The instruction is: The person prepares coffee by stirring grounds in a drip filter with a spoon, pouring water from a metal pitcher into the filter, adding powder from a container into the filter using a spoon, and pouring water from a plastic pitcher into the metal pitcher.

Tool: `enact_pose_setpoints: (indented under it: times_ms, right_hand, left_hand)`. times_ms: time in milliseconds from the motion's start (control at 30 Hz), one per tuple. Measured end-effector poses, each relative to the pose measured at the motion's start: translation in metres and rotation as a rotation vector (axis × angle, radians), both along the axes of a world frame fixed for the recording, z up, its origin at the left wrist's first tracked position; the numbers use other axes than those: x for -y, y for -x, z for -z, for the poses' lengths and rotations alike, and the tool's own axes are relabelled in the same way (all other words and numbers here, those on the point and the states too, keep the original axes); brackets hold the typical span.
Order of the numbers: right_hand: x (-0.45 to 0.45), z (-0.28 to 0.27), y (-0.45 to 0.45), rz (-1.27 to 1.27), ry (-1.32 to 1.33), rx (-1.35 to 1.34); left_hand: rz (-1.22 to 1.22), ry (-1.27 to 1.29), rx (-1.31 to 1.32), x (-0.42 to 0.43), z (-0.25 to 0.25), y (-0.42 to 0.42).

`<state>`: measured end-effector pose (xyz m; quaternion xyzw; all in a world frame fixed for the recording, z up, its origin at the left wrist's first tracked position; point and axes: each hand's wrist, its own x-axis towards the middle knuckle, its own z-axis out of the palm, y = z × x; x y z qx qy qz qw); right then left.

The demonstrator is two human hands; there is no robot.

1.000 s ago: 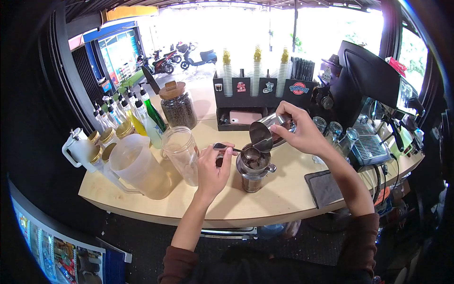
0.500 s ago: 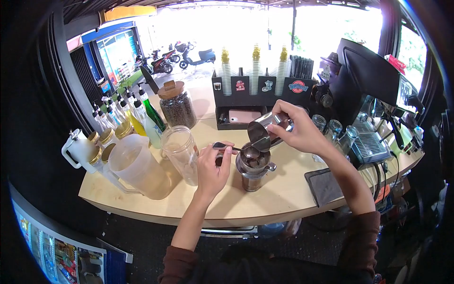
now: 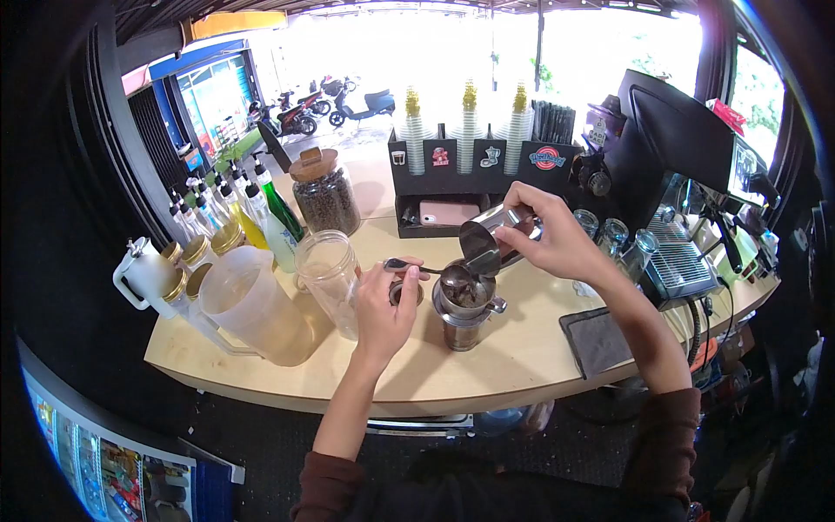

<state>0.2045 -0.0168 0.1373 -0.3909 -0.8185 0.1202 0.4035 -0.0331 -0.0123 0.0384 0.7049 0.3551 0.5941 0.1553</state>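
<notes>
My left hand (image 3: pixel 384 304) is closed on the dark handle of a metal spoon (image 3: pixel 454 278), whose bowl sits over the mouth of a metal drip filter (image 3: pixel 470 296). The filter stands on a metal cup (image 3: pixel 460 336), with dark contents inside. My right hand (image 3: pixel 546 228) grips a steel pitcher (image 3: pixel 481 248), tilted so that its lip is just above the spoon and filter. A small round dark-topped item (image 3: pixel 405 293) lies beside my left fingers, partly hidden by them.
Left are a clear jar (image 3: pixel 329 270), a plastic pitcher (image 3: pixel 258 304), pump bottles (image 3: pixel 261 209) and a coffee bean jar (image 3: pixel 324 196). A black cup organizer (image 3: pixel 470 161) stands behind. To the right are glasses (image 3: pixel 613 239), a dark cloth (image 3: pixel 598 341) and an espresso machine (image 3: pixel 674 252).
My left hand has shifted slightly left with the spoon, showing more of the small round item. The right hand still holds the tilted pitcher over the filter.
</notes>
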Motion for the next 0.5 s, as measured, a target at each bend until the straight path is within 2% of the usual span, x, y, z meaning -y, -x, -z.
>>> enact_pose_setpoints:
  times_ms: [100, 267, 500]
  right_hand:
    - [0.001, -0.001, -0.002, -0.002, -0.002, -0.011]
    - [0.004, -0.004, -0.003, -0.004, 0.045, -0.044]
    - [0.0, -0.001, 0.002, -0.033, -0.026, -0.031]
  left_hand:
    - [-0.074, -0.094, -0.097, -0.004, 0.001, 0.005]
    - [-0.098, -0.11, -0.055, -0.005, -0.007, 0.012]
    - [-0.116, -0.09, 0.03, 0.0, -0.012, 0.022]
